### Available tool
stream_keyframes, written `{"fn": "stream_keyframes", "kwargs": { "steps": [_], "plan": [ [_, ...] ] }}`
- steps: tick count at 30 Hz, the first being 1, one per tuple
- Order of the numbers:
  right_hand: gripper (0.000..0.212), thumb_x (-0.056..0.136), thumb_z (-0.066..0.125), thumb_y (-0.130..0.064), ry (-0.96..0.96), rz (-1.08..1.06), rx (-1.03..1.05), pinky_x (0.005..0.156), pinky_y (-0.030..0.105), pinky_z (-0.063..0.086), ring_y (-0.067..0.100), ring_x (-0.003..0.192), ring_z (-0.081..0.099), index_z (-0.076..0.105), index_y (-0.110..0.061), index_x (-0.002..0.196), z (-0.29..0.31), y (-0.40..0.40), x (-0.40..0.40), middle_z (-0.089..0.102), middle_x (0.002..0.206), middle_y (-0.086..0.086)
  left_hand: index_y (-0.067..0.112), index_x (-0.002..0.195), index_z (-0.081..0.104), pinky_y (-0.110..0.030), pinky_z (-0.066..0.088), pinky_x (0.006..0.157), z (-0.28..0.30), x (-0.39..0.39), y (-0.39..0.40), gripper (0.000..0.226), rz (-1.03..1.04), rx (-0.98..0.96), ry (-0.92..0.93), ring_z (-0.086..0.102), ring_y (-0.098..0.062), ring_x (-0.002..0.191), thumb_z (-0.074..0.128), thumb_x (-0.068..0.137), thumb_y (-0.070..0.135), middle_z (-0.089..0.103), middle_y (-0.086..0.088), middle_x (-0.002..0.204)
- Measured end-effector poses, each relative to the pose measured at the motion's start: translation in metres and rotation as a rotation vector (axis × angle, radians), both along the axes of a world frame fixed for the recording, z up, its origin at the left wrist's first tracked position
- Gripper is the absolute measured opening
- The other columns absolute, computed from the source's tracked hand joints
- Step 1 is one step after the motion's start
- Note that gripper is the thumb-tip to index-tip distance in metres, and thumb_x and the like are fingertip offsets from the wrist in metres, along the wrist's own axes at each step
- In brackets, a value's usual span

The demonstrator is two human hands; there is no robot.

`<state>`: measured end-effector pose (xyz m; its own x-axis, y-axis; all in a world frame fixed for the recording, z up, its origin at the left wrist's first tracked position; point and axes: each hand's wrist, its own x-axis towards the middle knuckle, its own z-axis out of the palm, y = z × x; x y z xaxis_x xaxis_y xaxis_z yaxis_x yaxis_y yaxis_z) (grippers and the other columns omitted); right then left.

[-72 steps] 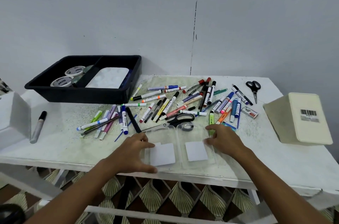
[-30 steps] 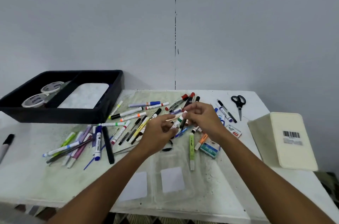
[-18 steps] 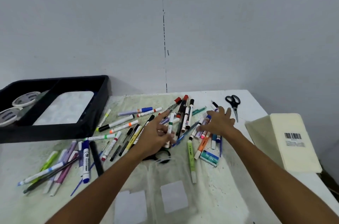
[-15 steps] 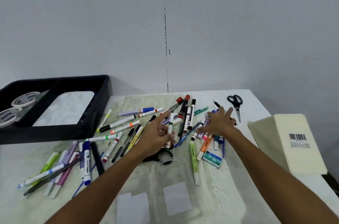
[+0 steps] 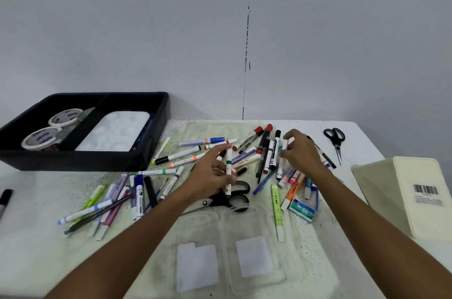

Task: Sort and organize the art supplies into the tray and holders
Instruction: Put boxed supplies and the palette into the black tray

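Loose markers and pens [image 5: 266, 156] lie scattered over the middle of the white table [image 5: 36, 245]. My left hand [image 5: 210, 176] hovers over the pile, its fingers closed on a white marker with a green band [image 5: 228, 171] held nearly upright, with a second, dark-capped marker beside it. My right hand [image 5: 302, 155] is raised over the right part of the pile and pinches a short white marker [image 5: 285, 145] between thumb and fingers. Two clear plastic holders [image 5: 254, 227] lie flat near the front edge. The black tray [image 5: 85, 160] stands at the back left.
The tray holds two tape rolls [image 5: 40, 138] and a white palette [image 5: 115, 131]. Large black scissors [image 5: 231, 198] lie under my left hand; small scissors [image 5: 335, 138] sit at the back right. A cream box [image 5: 401, 198], a staples box [image 5: 301, 210] and a lone black marker [image 5: 5, 198] are also here.
Both hands have risen off the pile. The left has lifted the green-banded marker, and the right, earlier spread flat on the pens, now pinches a white marker.
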<state>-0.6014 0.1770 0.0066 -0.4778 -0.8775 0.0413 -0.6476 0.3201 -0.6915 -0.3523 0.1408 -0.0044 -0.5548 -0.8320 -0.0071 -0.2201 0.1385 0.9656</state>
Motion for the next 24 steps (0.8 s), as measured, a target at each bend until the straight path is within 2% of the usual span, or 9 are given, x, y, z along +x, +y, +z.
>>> {"fn": "stream_keyframes", "kwargs": {
  "steps": [2, 6, 8, 10, 12, 14, 18, 24],
  "plan": [
    [0.036, 0.083, 0.07, -0.005, -0.049, 0.006, -0.113, 0.062, 0.035, 0.049, 0.016, 0.059, 0.054, 0.054, -0.011, 0.115, 0.006, 0.005, 0.008, 0.055, 0.073, -0.001, 0.024, 0.13, 0.048, -0.022, 0.047, 0.055, 0.005, 0.016, 0.004, 0.072, 0.007, -0.034, -0.026, 0.059, -0.007, 0.054, 0.079, 0.071, -0.003, 0.062, 0.003, 0.063],
    [0.037, 0.078, 0.076, -0.004, -0.176, 0.118, -0.209, 0.056, 0.027, 0.044, 0.018, 0.062, 0.055, 0.056, -0.016, 0.106, 0.016, 0.01, 0.047, 0.055, 0.074, 0.005, 0.021, 0.125, 0.052, -0.024, 0.052, 0.055, 0.011, 0.059, 0.024, 0.074, 0.062, -0.001, -0.062, 0.061, -0.01, 0.055, 0.084, 0.064, -0.005, 0.058, -0.011, 0.08],
    [0.038, 0.077, 0.077, 0.0, -0.314, 0.231, -0.152, 0.054, 0.032, 0.051, 0.024, 0.062, 0.058, 0.057, -0.01, 0.108, 0.013, 0.015, 0.073, 0.054, 0.071, 0.016, 0.021, 0.121, 0.053, -0.027, 0.055, 0.057, 0.011, 0.079, 0.036, 0.072, 0.082, 0.006, -0.107, 0.062, -0.01, 0.056, 0.086, 0.061, -0.003, 0.056, -0.01, 0.081],
    [0.038, 0.077, 0.075, 0.003, -0.435, 0.364, -0.065, 0.049, 0.03, 0.052, 0.026, 0.06, 0.058, 0.056, -0.006, 0.109, 0.008, 0.025, 0.103, 0.054, 0.072, 0.027, 0.024, 0.117, 0.055, -0.033, 0.057, 0.057, 0.008, 0.098, 0.049, 0.074, 0.109, 0.001, -0.152, 0.063, -0.013, 0.059, 0.09, 0.054, 0.007, 0.059, -0.009, 0.078],
    [0.036, 0.077, 0.074, 0.007, -0.502, 0.454, 0.016, 0.047, 0.028, 0.052, 0.023, 0.053, 0.059, 0.056, 0.0, 0.108, 0.003, 0.036, 0.13, 0.059, 0.071, 0.026, 0.023, 0.119, 0.056, -0.039, 0.058, 0.063, -0.001, 0.113, 0.06, 0.082, 0.123, -0.023, -0.205, 0.064, -0.017, 0.065, 0.093, 0.046, 0.02, 0.061, -0.008, 0.076],
    [0.037, 0.075, 0.075, 0.008, -0.531, 0.515, 0.101, 0.049, 0.031, 0.055, 0.022, 0.051, 0.063, 0.056, 0.003, 0.106, -0.003, 0.049, 0.155, 0.063, 0.074, 0.028, 0.021, 0.122, 0.056, -0.031, 0.056, 0.063, -0.011, 0.126, 0.075, 0.084, 0.123, -0.055, -0.246, 0.063, -0.014, 0.066, 0.095, 0.046, 0.023, 0.062, -0.005, 0.077],
    [0.039, 0.076, 0.076, 0.004, -0.543, 0.572, 0.207, 0.053, 0.036, 0.056, 0.025, 0.052, 0.063, 0.055, -0.004, 0.109, -0.015, 0.067, 0.183, 0.066, 0.073, 0.026, 0.023, 0.124, 0.054, -0.02, 0.05, 0.059, -0.024, 0.137, 0.092, 0.085, 0.081, -0.119, -0.307, 0.058, -0.003, 0.063, 0.094, 0.049, 0.028, 0.06, -0.002, 0.08],
    [0.041, 0.078, 0.076, 0.001, -0.551, 0.551, 0.249, 0.053, 0.036, 0.058, 0.022, 0.048, 0.063, 0.053, -0.003, 0.112, -0.027, 0.081, 0.2, 0.065, 0.066, 0.018, 0.016, 0.129, 0.052, -0.019, 0.047, 0.058, -0.035, 0.143, 0.099, 0.093, 0.066, -0.157, -0.337, 0.053, 0.0, 0.061, 0.094, 0.048, 0.034, 0.058, 0.001, 0.077]
  ]
}}
